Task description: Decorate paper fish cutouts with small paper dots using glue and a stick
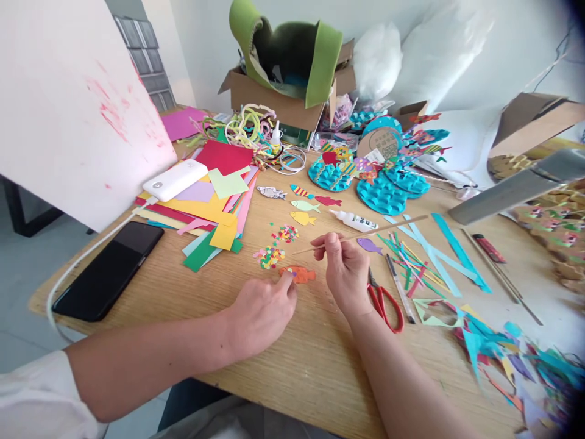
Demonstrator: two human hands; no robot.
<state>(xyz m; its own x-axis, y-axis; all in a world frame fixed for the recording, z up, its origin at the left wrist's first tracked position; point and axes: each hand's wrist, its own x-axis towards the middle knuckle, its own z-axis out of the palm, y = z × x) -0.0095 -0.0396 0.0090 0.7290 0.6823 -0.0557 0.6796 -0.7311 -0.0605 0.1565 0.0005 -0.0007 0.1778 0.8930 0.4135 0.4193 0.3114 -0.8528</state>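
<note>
A black phone was laid at the left edge of the wooden table, with a white power bank set on a stack of coloured paper beyond it. Red scissors were placed beside a pen. A glue bottle (lying flat) was seen near three paper fish. A cardboard box was kept at the back.
</note>
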